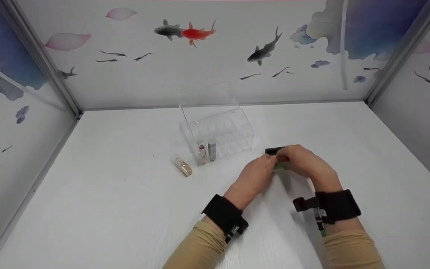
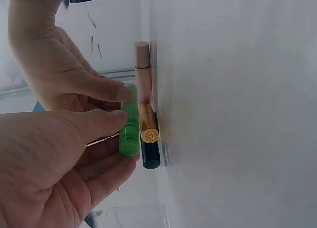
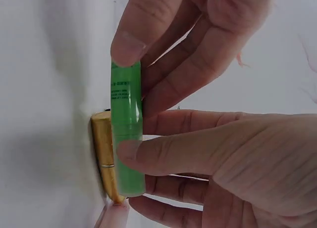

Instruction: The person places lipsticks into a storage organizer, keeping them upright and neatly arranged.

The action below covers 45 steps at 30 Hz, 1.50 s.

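Observation:
A green lip balm tube (image 3: 127, 104) with small dark print is held between both hands above the white table. My left hand (image 1: 256, 175) pinches the printed end between thumb and fingers. The paler capped end is gripped by my right hand (image 1: 308, 164), thumb lying across it in the right wrist view. Close behind the tube, a gold lipstick (image 2: 148, 124), a pink tube (image 2: 142, 79) and a black tube (image 2: 150, 156) lie on the table. From the head camera, fingers cover most of these, and only the black one's end shows past the right hand.
A clear divided box (image 1: 237, 138), lid raised, stands left of my hands near the back wall. Its near left compartments hold a lipstick (image 1: 202, 154) and a grey tube (image 1: 212, 149). Another gold lipstick (image 1: 182, 166) with a clear cap lies before it. Printed walls enclose the table.

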Each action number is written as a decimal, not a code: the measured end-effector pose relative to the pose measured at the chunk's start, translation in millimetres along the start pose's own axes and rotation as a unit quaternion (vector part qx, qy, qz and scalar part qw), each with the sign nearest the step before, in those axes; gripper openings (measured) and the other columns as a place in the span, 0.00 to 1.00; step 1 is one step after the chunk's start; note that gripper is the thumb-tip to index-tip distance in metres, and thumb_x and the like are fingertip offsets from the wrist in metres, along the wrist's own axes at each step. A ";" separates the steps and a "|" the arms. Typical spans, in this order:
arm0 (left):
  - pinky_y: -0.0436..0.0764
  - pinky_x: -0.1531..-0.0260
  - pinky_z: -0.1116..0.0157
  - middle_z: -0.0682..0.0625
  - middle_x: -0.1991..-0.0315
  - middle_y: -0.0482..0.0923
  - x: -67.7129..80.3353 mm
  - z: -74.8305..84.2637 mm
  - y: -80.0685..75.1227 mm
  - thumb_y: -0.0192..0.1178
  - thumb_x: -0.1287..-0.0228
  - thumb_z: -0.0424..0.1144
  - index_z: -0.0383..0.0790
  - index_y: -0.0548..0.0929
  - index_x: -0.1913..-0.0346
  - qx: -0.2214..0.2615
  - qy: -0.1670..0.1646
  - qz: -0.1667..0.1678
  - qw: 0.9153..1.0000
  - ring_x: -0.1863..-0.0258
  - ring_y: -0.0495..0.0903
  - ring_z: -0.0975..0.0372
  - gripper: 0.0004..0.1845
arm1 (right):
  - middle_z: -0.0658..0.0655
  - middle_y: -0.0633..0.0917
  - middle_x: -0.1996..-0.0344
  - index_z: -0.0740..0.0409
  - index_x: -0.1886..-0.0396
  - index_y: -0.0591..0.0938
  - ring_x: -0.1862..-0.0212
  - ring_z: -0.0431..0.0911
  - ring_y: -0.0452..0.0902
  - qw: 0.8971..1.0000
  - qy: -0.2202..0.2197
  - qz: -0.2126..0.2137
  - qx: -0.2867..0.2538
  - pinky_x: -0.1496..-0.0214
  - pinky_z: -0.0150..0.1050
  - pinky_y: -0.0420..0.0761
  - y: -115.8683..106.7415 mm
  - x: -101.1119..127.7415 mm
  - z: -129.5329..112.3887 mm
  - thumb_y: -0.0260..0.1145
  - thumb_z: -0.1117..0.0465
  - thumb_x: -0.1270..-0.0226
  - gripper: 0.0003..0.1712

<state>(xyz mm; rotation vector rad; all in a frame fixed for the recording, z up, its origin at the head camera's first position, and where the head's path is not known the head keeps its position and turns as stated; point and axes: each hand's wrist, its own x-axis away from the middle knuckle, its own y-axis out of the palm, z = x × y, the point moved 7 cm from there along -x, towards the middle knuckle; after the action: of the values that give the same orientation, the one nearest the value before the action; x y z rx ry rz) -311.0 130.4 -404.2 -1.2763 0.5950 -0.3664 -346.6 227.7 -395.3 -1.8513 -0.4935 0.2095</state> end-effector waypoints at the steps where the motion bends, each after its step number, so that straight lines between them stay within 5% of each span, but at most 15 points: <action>1: 0.83 0.56 0.70 0.49 0.54 0.84 -0.3 -1.3 -2.1 0.61 0.30 0.36 0.42 0.81 0.49 0.003 -0.007 0.013 1.000 0.54 0.85 0.61 0.09 | 0.56 0.86 0.67 0.61 0.64 0.87 0.63 0.46 0.75 1.000 -0.002 0.000 -0.008 0.56 0.43 0.77 -2.0 0.7 -2.0 0.68 0.71 0.36 0.04; 11: 0.84 0.68 0.68 0.53 0.60 0.85 -1.2 -16.4 -21.1 0.66 0.34 0.44 0.46 0.80 0.52 0.001 -0.053 0.098 0.994 0.63 0.87 0.62 0.12 | 0.62 0.88 0.57 0.64 0.54 0.86 0.55 0.53 0.84 0.994 -0.018 0.054 -0.092 0.48 0.52 0.83 -18.0 1.8 -10.3 0.68 0.71 0.37 0.11; 22: 0.83 0.65 0.70 0.53 0.63 0.86 3.9 -35.1 -51.3 0.64 0.31 0.42 0.45 0.80 0.54 0.051 -0.046 0.167 0.984 0.65 0.86 0.64 0.08 | 0.58 0.87 0.52 0.57 0.48 0.84 0.54 0.50 0.85 0.972 0.007 0.138 -0.193 0.52 0.35 0.83 -25.7 -4.7 -15.6 0.68 0.65 0.32 0.13; 30: 0.84 0.63 0.69 0.53 0.60 0.85 11.9 -55.8 -67.2 0.63 0.31 0.42 0.45 0.80 0.52 0.077 -0.051 0.180 0.979 0.61 0.84 0.63 0.09 | 0.63 0.85 0.47 0.63 0.44 0.80 0.46 0.53 0.85 0.936 0.007 0.199 -0.290 0.46 0.31 0.84 -23.4 -12.7 -29.8 0.67 0.64 0.31 0.18; 35: 0.85 0.64 0.68 0.53 0.58 0.86 14.6 -60.4 -76.1 0.64 0.31 0.43 0.46 0.81 0.51 0.069 -0.050 0.196 0.977 0.60 0.86 0.63 0.10 | 0.62 0.85 0.47 0.63 0.43 0.79 0.47 0.45 0.84 0.901 0.011 0.226 -0.370 0.46 0.24 0.81 -22.6 -13.8 -32.9 0.67 0.63 0.31 0.19; 41: 0.85 0.61 0.68 0.52 0.56 0.86 13.7 -62.5 -83.9 0.63 0.31 0.42 0.46 0.79 0.48 0.086 -0.038 0.201 0.975 0.58 0.86 0.63 0.12 | 0.60 0.87 0.51 0.62 0.42 0.76 0.53 0.36 0.86 0.854 -0.001 0.252 -0.455 0.44 0.28 0.82 -25.0 -12.9 -36.9 0.67 0.63 0.31 0.20; 45: 0.86 0.59 0.67 0.50 0.55 0.85 14.4 -63.9 -89.2 0.65 0.33 0.39 0.47 0.77 0.44 0.105 -0.024 0.209 0.972 0.56 0.86 0.62 0.16 | 0.58 0.89 0.54 0.62 0.44 0.76 0.54 0.38 0.87 0.834 -0.018 0.275 -0.478 0.44 0.31 0.83 -30.1 -11.4 -45.8 0.67 0.65 0.31 0.18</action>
<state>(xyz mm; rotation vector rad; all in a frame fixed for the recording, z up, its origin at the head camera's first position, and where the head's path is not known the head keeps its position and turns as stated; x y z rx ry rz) -332.0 48.9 -332.4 -0.9247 0.7451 -0.0457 -346.3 191.0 -352.9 -2.9676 -0.0339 0.4363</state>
